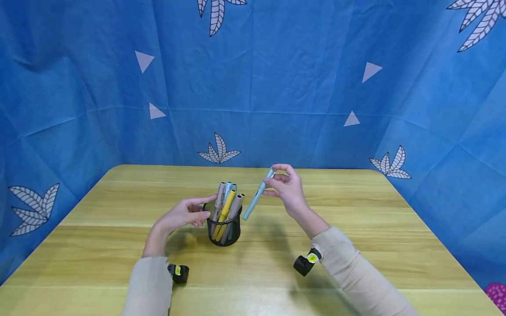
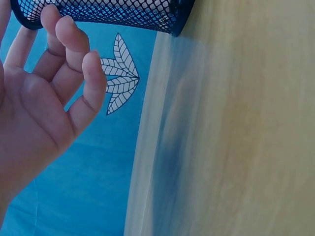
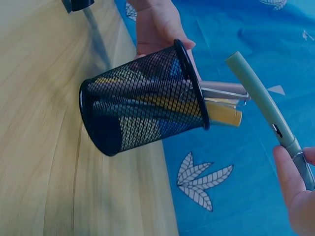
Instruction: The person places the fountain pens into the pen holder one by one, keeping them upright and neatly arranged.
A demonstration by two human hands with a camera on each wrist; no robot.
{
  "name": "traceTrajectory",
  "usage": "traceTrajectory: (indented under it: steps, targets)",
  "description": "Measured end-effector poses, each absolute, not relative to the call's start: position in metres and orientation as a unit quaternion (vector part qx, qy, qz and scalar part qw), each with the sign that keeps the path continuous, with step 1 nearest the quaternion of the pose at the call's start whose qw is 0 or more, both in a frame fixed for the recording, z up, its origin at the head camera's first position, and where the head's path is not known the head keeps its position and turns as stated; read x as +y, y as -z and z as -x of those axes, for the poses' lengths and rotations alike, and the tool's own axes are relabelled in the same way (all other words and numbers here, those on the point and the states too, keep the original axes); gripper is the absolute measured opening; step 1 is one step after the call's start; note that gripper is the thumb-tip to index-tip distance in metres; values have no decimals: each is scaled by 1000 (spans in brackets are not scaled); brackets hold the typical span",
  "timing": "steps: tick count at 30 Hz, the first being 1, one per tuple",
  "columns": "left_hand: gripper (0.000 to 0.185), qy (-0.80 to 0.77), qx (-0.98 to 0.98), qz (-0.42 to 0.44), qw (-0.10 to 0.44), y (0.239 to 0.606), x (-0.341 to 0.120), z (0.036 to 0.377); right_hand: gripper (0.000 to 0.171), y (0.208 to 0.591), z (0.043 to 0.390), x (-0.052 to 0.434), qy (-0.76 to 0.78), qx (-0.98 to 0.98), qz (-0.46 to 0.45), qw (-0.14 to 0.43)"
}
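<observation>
A black mesh pen holder (image 1: 223, 232) stands on the table in front of me, with several pens in it, among them a yellow pen (image 1: 227, 204) and a grey-purple pen (image 1: 235, 207). My left hand (image 1: 182, 216) holds its rim from the left, thumb at the near side and index finger along the far side. In the left wrist view the other fingers (image 2: 93, 83) curve loosely below the mesh. Right of the holder, my right hand (image 1: 287, 188) pinches a light blue-green pen (image 1: 257, 198) above the table, tilted with its lower end beside the holder.
The wooden table (image 1: 356, 206) reaches back to a blue cloth (image 1: 288, 87) with white leaf and triangle prints, which also hangs along both sides. Black wrist cameras sit below the left hand (image 1: 179, 274) and the right hand. A pink patterned thing (image 1: 496, 296) shows at the lower right.
</observation>
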State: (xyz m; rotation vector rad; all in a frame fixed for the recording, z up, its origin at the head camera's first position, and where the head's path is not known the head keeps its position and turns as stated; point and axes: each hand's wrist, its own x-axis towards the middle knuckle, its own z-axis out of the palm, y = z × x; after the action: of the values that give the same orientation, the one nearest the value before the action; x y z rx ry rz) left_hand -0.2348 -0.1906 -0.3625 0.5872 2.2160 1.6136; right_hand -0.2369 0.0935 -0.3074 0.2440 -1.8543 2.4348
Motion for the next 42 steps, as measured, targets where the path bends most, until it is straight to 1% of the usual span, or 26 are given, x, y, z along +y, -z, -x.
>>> traceTrajectory:
  steps: [7, 14, 20, 24, 28, 32, 37, 42]
  targets:
    - [53, -568, 779, -204, 169, 363, -191, 235, 37, 304, 236, 82, -801, -591, -76, 59]
    - [53, -564, 785, -196, 167, 364, -190, 234, 43, 306, 235, 71, -802, -584, -98, 84]
    - [54, -567, 783, -193, 168, 364, -190, 235, 41, 310, 232, 62, -778, -600, -151, 111]
    - [54, -568, 783, -189, 171, 364, -190, 235, 41, 313, 230, 56, -754, -610, -198, 142]
    - [53, -568, 782, -193, 170, 364, -190, 235, 39, 313, 226, 51, -722, -633, -222, 172]
    - [53, -566, 783, -196, 169, 364, -190, 235, 35, 306, 214, 47, -672, -674, -239, 193]
    - [54, -567, 781, -205, 164, 363, -190, 235, 31, 297, 202, 42, -604, -710, -281, 229]
    - [55, -566, 779, -214, 162, 362, -191, 235, 30, 309, 211, 39, -575, -714, -309, 254]
